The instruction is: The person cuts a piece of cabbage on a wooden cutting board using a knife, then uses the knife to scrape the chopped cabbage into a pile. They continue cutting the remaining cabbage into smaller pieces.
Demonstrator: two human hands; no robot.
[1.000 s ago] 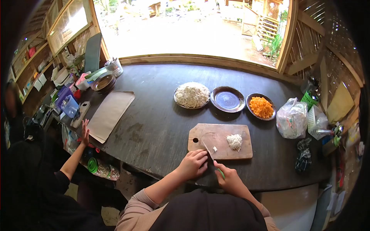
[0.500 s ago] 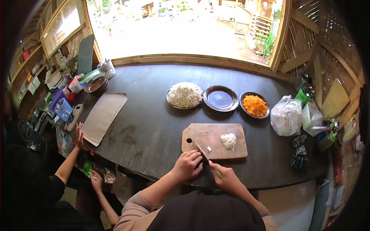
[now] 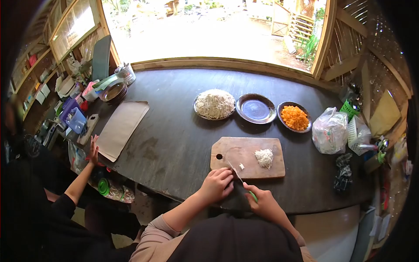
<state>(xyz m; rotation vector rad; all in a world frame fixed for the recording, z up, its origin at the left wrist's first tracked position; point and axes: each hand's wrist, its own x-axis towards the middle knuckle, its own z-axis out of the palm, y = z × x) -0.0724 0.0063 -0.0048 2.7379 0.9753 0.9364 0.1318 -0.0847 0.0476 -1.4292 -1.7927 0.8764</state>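
Observation:
My right hand [image 3: 262,201] is closed around the green handle of a knife [image 3: 237,173], whose blade lies over the lower edge of a wooden cutting board [image 3: 227,147]. Beside the blade, my left hand [image 3: 217,184] is closed at the board's lower left edge; whatever its fingers hold is hidden. A small white piece [image 3: 242,166] lies just right of the blade. Farther right on the board sits a small pile of white shreds [image 3: 264,158].
Behind the board stand a plate of white shreds [image 3: 214,104], an empty plate [image 3: 256,108] and a bowl of orange pieces [image 3: 294,118]. A filled plastic bag [image 3: 330,131] is at right. Another person's hand [image 3: 93,150] is near brown sheets [image 3: 121,129] at left.
The view has shifted slightly, so the table's things appear farther right. The other person's lower hand has left the green lid and is out of sight. My hands stay at the board's edge.

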